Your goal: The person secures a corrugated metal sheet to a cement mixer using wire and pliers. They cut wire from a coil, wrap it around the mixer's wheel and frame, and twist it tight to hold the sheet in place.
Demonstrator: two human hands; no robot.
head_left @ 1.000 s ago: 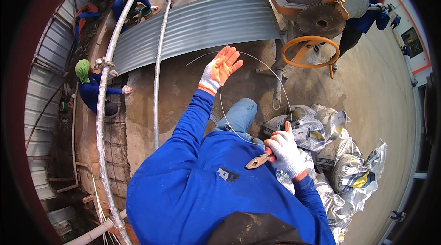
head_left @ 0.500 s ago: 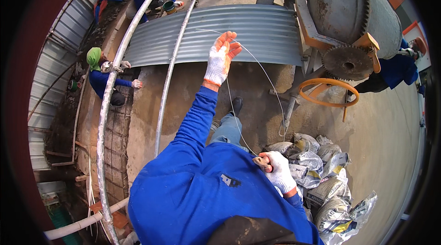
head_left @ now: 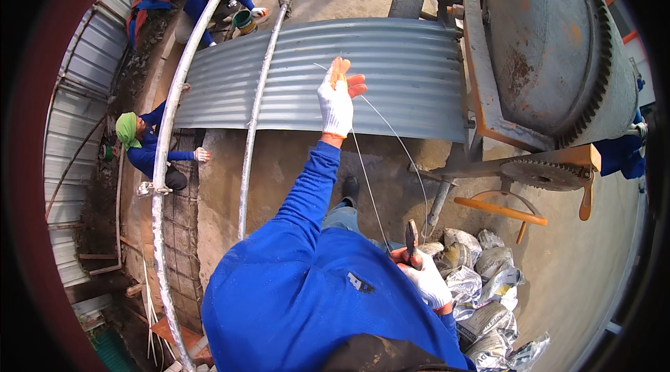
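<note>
My left hand (head_left: pixel 338 105), in a white glove with orange palm and fingers, is raised in front of me at the end of an outstretched arm. A thin wire (head_left: pixel 366 187) runs from its fingers down to my right hand (head_left: pixel 427 281). Another length of the wire bows to the right, and a short end sticks out past my left fingertips. My right hand, gloved alike, is closed near my chest around what look like pliers (head_left: pixel 412 238), their dark head pointing up. The wire's lower end meets this hand; the exact grip there is hidden.
A corrugated metal sheet (head_left: pixel 391 79) spans beyond my hands. Right stand a concrete mixer (head_left: pixel 537 44) and its orange wheel (head_left: pixel 502 210). Filled bags (head_left: pixel 481 281) lie below. Metal poles (head_left: pixel 159 225) rise left, near a crouching person in a green head covering (head_left: pixel 130 129); others work farther off.
The pliers have turned upright in my right hand and now show clearly. My left hand stays raised, its wrist more upright, with the wire's free end shorter in view. The whole view has shifted.
</note>
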